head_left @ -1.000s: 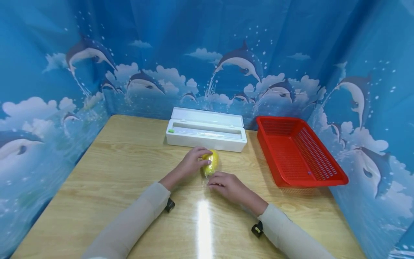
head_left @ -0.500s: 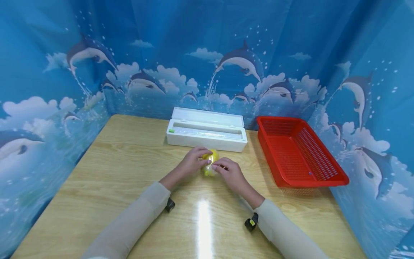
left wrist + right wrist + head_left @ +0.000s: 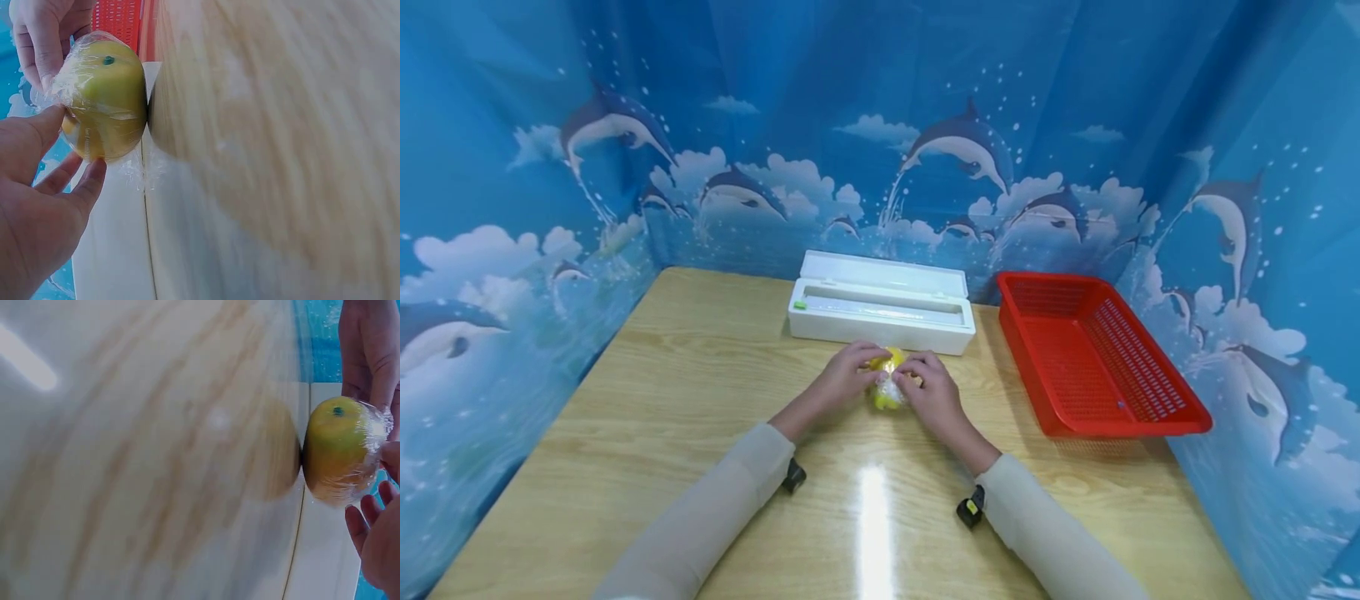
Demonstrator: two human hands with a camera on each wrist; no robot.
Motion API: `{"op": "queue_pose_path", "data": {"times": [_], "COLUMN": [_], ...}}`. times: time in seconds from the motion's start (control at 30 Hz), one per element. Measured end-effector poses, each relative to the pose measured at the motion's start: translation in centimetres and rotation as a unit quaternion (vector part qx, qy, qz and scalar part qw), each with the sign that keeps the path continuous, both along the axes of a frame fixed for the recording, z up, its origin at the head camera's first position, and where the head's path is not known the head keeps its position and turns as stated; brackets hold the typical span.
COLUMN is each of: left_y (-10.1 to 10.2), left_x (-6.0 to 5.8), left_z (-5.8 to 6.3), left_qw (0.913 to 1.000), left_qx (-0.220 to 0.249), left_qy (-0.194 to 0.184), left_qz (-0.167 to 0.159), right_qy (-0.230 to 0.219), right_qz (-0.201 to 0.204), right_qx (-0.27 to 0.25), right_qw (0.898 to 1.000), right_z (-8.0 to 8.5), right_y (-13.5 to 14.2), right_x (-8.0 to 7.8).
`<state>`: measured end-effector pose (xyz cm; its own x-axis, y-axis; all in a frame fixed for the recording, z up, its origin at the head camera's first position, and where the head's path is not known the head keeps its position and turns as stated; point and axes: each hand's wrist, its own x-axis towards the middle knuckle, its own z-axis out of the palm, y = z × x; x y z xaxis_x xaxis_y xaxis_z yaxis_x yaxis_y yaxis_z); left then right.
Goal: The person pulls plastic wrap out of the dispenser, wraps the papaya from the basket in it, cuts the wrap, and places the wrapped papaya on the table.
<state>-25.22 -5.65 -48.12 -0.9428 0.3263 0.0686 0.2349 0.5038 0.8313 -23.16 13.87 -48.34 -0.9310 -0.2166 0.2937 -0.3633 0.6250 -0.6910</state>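
Note:
A yellow-green fruit (image 3: 109,94) with a small green stem mark rests on the table, wrapped in clear cling film (image 3: 374,434). My left hand (image 3: 842,377) holds it from the left, thumb on the upper side and fingertips against the far side, as the left wrist view (image 3: 37,194) shows. On the other side, my right hand (image 3: 934,393) has thumb and fingertips at the film on the fruit's top, pinching it. Wrinkled film bunches between the two thumbs. A loose bit of film shows beside the fruit in the left wrist view.
Just behind the fruit stands a white cling film dispenser (image 3: 880,325), its lid raised and a green slider (image 3: 801,306) at its left end. A red plastic basket (image 3: 1037,375) sits to the right. A dolphin-print curtain (image 3: 880,125) encloses the wooden table (image 3: 700,358).
My right hand has moved up from the near end of the fruit to its top, drawing film over it. My left hand has kept its place.

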Motion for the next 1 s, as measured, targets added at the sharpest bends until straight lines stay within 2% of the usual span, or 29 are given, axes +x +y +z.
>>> {"op": "queue_pose_path", "data": {"times": [0.07,0.17,0.4,0.6,0.77,0.93,1.0], "left_y": [-0.1,-0.3,-0.8,-0.6,-0.7,-1.1,-1.2], "left_x": [0.0,-0.1,-0.2,-0.1,-0.4,-0.5,-0.5], "left_z": [0.0,-0.1,0.1,-0.1,-0.2,-0.2,-0.3], "left_qw": [1.0,0.9999,0.9994,0.9985,0.9991,0.9976,0.9967], "left_qx": [0.004,0.011,0.019,0.025,0.02,0.047,0.058], "left_qy": [0.004,0.001,-0.025,-0.036,-0.028,-0.036,-0.04], "left_qz": [-0.002,-0.01,-0.015,-0.033,-0.024,-0.037,-0.04], "right_qy": [0.005,-0.01,-0.039,-0.051,-0.065,-0.106,-0.11], "right_qz": [0.001,0.006,0.011,0.024,0.067,0.14,0.156], "right_qx": [0.007,0.01,0.028,0.017,0.018,0.058,0.077], "right_qw": [1.0,1.0,0.999,0.998,0.995,0.983,0.979], "right_z": [-0.1,-0.1,0.2,0.3,0.6,1.0,1.1], "right_y": [-0.1,-0.1,0.0,0.3,0.8,2.1,2.3], "right_x": [-0.2,-0.3,-0.6,-0.7,-1.2,-1.7,-1.8]}}
